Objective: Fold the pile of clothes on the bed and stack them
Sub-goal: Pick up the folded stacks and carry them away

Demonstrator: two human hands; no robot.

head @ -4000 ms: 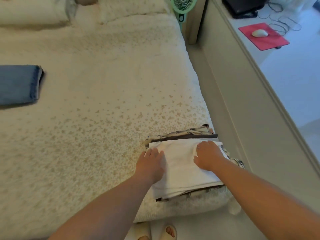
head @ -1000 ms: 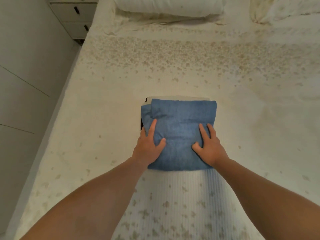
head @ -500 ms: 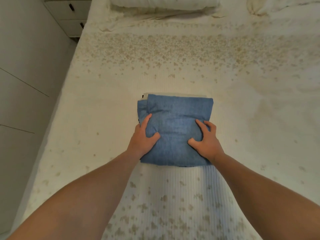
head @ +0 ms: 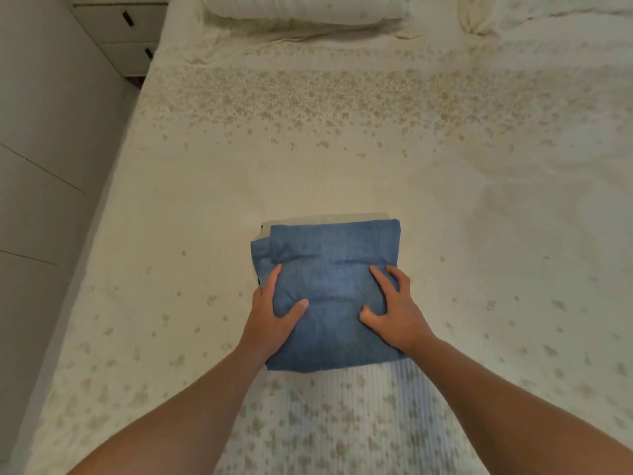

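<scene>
The folded blue jeans (head: 330, 289) lay mid-bed (head: 479, 217) atop a pale garment, long axis running away from the person. The left hand (head: 272, 317) and right hand (head: 394, 311) gripped its 2 opposite sides, equally near.

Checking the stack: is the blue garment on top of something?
Yes, a pale folded edge shows under the blue garment at its far side.
</scene>
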